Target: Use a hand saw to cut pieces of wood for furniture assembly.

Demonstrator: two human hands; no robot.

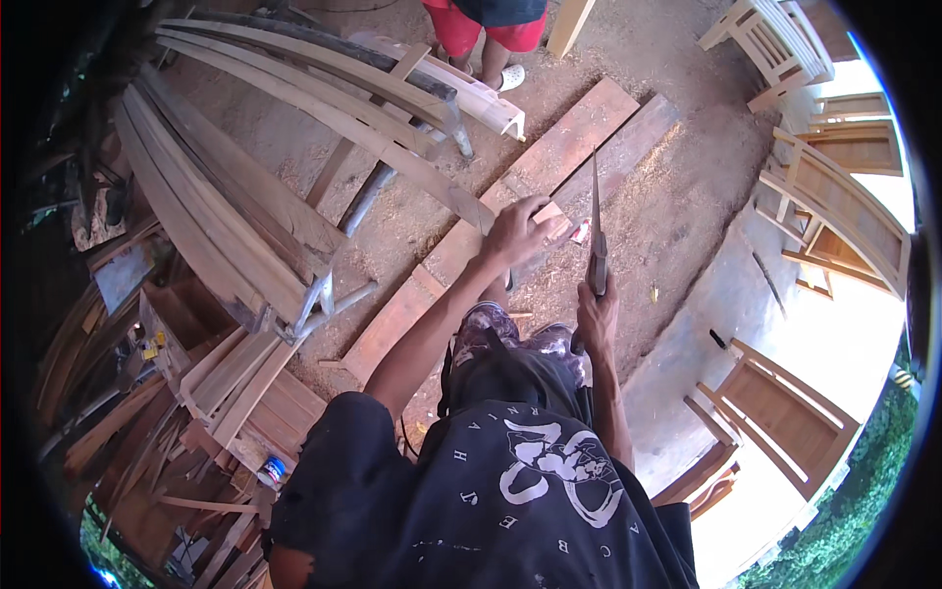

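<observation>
Long boards (pixel 206 216) rest at left; a reddish plank (pixel 584 123) lies ahead. The right hand (pixel 597 309) has its fingers wrapped round a saw-like tool (pixel 597 245), blade forward, near a small wood block (pixel 554 218). The left hand (pixel 517 236) is at the block (gripping or not, I cannot tell). This seems a positioning step; next calls for fingers clear of the blade. A blue-and-white can (pixel 272 471) hides its contents.

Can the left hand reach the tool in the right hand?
Probably yes: the left hand looks close to the long-bladed tool in the right hand, and no large obstacle shows between them; depth is uncertain.
</observation>
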